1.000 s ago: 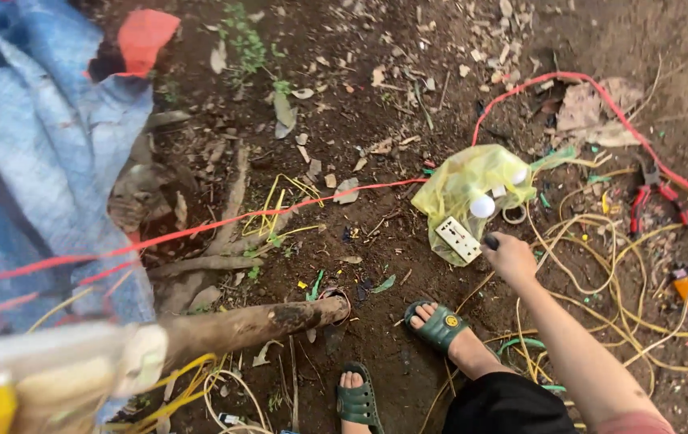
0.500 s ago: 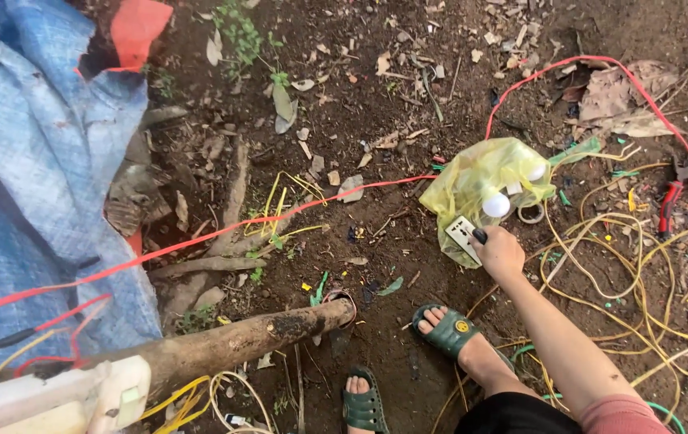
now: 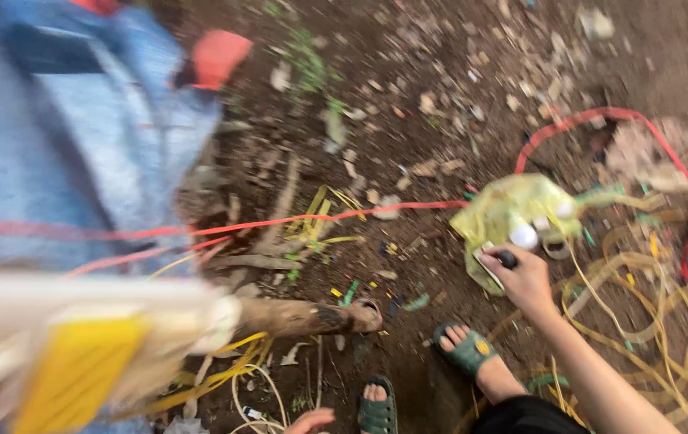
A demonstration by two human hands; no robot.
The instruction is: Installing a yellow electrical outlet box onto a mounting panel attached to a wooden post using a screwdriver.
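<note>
One right hand [image 3: 527, 281], grip on socket block [image 3: 489, 268] (blurred), beside yellow bag [image 3: 513, 205]

A bag [image 3: 521, 210] is lying right of a log [image 3: 304, 316], with tangled wires [image 3: 641, 297] lying farther right, a tarp [image 3: 63, 137] far left.

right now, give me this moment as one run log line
right hand: on white socket block, gripping small dark thing | left hand: fingertips only, bottom edge | beside: yellow plastic bag, red cable, yellow wires | view: blurred
</note>
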